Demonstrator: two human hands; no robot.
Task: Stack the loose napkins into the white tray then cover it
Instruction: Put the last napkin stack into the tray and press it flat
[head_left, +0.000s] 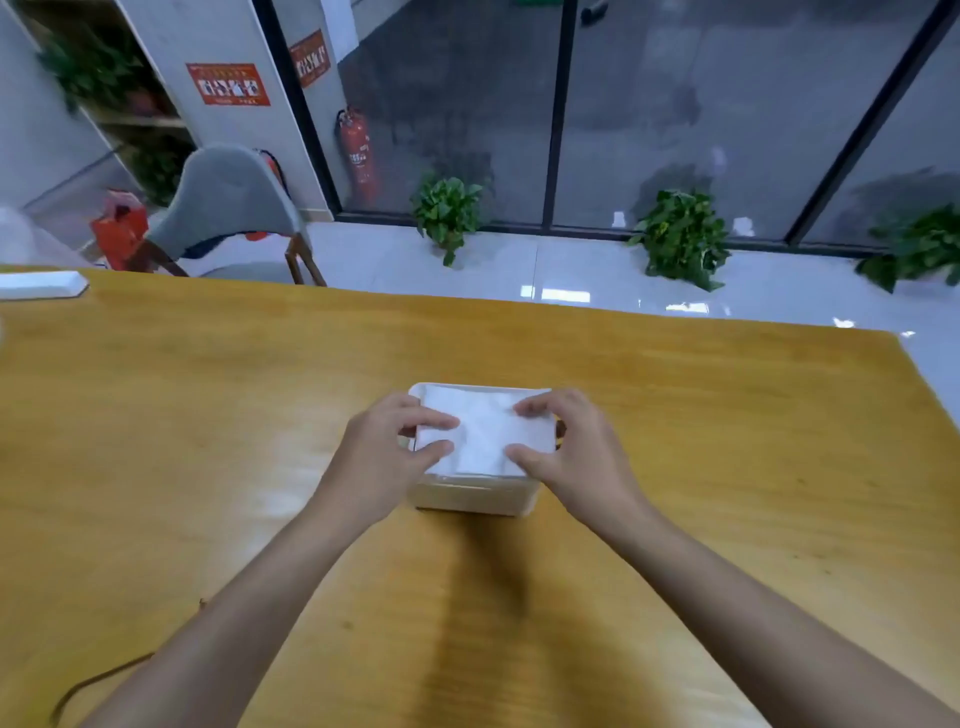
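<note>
Hands (387, 454) (569, 457) on napkins (485, 436), fingers (434, 421) curled

- I see only the near wall and far rim of the tray (470, 496). The napkins (483, 436) hide its inside.
- The left hand (387, 452) and right hand (566, 447) cover the side rims. I cannot tell whether they pinch or press the napkins.
- The frame's left edge cuts off a flat white thing (41, 285).
- The posters (228, 84) are too blurred to read.

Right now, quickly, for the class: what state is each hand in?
Left hand: curled fingertips on the napkin stack in the white tray; gripping or pressing cannot be told.
Right hand: the same, on the stack's right side.
</note>
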